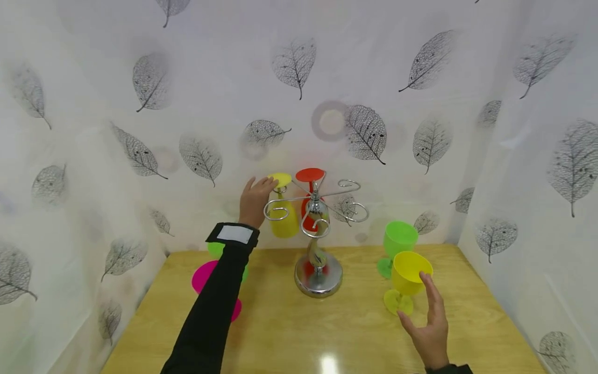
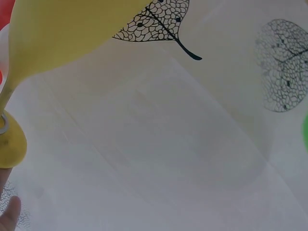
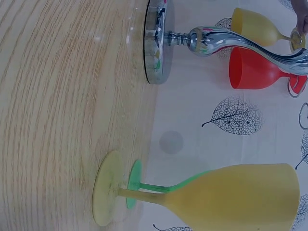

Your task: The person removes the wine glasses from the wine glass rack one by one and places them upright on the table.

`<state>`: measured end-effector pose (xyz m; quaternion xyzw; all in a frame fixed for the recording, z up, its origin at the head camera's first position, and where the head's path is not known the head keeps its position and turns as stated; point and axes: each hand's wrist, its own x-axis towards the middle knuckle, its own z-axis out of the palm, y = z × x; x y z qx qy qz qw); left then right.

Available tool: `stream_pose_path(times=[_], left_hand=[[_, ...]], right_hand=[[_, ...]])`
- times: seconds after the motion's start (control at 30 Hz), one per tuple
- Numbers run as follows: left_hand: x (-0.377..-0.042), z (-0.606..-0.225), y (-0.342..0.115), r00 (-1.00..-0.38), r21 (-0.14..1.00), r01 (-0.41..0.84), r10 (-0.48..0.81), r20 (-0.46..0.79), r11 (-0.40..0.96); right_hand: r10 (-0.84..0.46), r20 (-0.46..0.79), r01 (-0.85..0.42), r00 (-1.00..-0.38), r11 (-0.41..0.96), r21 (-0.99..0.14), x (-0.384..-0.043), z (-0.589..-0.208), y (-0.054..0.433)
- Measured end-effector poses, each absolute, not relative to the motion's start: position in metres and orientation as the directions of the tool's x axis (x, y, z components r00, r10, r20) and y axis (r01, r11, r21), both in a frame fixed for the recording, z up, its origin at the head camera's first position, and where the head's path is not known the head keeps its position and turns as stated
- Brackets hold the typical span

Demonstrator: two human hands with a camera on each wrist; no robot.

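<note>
well — upright yellow goblet (image 1: 406, 280) partly hides green goblet (image 1: 400, 237).

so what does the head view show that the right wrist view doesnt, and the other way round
Only the head view shows the right hand, the left sleeve and the pink goblet partly hidden by it.

Only the right wrist view shows the dark lower edge of the metal stand.

Both share the stand, the hanging yellow goblet and red goblet, the standing yellow goblet and green goblet, the left hand, the wooden table and the leaf-print backdrop.
</note>
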<state>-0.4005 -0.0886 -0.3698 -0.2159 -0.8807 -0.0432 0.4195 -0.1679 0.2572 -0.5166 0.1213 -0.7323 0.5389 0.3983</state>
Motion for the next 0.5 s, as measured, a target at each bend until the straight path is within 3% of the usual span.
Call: stream_pose_path(times=[0.2, 0.5], left_hand=[[-0.405, -0.378, -0.087, -0.533, -0.094, 0.461, 0.36, 0.765, 0.882], [-0.413, -0.38, -0.087, -0.438, 0.042, 0.708, 0.391, 0.81, 0.705]], right_hand=[[0.257, 0.686, -0.573, -0.681, 0.397, -0.717, -0.163, -0.524, 0.257], [0.258, 0.678, -0.547, -0.688, 0.429, -0.718, -0.162, -0.522, 0.258]])
